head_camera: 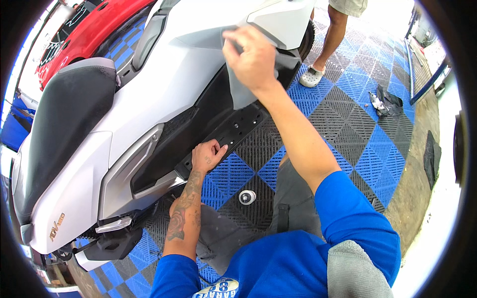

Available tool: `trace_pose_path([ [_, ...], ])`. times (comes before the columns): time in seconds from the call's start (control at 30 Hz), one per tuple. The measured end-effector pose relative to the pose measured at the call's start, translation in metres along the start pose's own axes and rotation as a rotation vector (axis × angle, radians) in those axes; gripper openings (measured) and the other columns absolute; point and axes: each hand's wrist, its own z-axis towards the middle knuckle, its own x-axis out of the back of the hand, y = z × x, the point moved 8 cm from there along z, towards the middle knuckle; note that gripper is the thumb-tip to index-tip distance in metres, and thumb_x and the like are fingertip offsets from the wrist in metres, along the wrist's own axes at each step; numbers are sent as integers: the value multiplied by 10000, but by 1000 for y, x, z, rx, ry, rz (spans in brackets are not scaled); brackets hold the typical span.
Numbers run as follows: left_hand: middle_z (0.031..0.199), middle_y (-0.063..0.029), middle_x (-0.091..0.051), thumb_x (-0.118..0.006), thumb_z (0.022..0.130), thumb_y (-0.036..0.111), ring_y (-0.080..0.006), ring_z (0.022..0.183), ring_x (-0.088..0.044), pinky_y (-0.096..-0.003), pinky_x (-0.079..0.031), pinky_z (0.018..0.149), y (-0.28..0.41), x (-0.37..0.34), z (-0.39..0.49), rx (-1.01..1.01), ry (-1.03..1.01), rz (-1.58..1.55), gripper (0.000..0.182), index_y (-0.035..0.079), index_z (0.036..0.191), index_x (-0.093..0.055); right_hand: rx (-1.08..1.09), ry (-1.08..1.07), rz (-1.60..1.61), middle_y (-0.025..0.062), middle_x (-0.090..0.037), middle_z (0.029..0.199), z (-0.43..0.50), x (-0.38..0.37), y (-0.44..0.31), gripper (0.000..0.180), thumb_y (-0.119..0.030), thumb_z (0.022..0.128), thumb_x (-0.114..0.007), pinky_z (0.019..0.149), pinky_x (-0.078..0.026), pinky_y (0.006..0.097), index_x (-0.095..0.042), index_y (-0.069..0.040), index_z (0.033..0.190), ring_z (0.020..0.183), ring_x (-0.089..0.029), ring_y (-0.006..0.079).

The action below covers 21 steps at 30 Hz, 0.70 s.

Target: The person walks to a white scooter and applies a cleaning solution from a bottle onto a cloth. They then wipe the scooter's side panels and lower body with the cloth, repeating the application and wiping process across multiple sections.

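Observation:
A white scooter (pixel 145 85) with a black seat (pixel 74 119) stands along my left side. My left hand (pixel 207 155) rests on its black footboard (pixel 242 124), fingers curled and thumb apart, with nothing visible in it. Several bright bolt heads or screws dot that board ahead of the hand. Blurred by motion, my right hand (pixel 251 59) is up at the front side panel, thumb and forefinger bent towards each other. Beneath it a smooth grey piece (pixel 240 91) reaches down towards the footboard; whether the fingers grip it cannot be told.
Between my knees a small round white container (pixel 247 197) sits on blue and black floor tiles (pixel 227 175). Ahead stands another person's leg (pixel 333 37) in a white clog (pixel 312 76). Dark scraps (pixel 387 102) lie to the right. A red car (pixel 93 31) stands beyond the scooter. A grey towel (pixel 356 272) hangs over my shoulder.

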Motion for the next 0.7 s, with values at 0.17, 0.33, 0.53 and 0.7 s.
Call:
trace_pose_path([
  [0.17, 561, -75, -600, -735, 845, 459, -272, 547, -621, -405, -484, 567, -4, 4, -4, 11, 8, -8, 411, 75, 716, -665, 44, 182, 59, 132, -699, 850, -8, 26, -8, 164, -8, 777, -733, 709, -533, 327, -747, -16, 940, 756, -681, 254],
  [0.33, 576, -73, -617, -735, 846, 474, -275, 562, -637, -414, -496, 574, 1, 0, 1, 4, -12, -15, 421, 79, 717, -669, 52, 80, -32, 120, -670, 841, -9, -3, 2, 123, -66, 779, -731, 688, -543, 357, -738, -72, 902, 763, -670, 311],
  [0.53, 598, -74, -635, -732, 849, 483, -279, 580, -650, -417, -508, 587, -5, 0, -1, 15, -5, -25, 425, 78, 735, -679, -551, 80, 334, 86, -708, 923, -71, 15, 43, 229, -77, 840, -757, 746, -545, 302, -712, 21, 1042, 805, -665, 144],
  [0.7, 638, -99, -664, -747, 817, 443, -300, 642, -683, -428, -532, 634, -7, 5, -4, 6, 54, 56, 378, 73, 759, -698, -518, -304, 113, 2, -589, 697, -81, 17, 10, 285, -224, 893, -776, 585, -452, 289, -656, 27, 831, 651, -524, 89],
])
